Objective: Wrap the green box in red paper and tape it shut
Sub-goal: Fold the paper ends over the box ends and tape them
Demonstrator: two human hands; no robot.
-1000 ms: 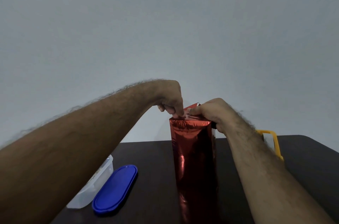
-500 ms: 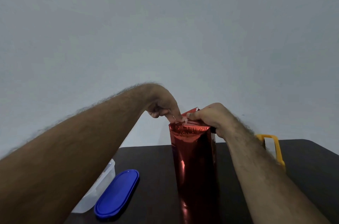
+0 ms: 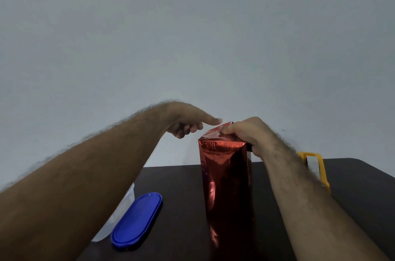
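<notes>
A: As it stands on the table, the red-wrapped box is upright, long axis vertical.
B: Hands?
A: Right hand pinches the top fold; left hand is relaxed, forefinger extended toward the top.

The paper around the tall box is shiny red with bright spots of light. The lid is blue, beside a see-through tub, and the tape holder is yellow. The table is dark brown and the wall is pale grey.
</notes>
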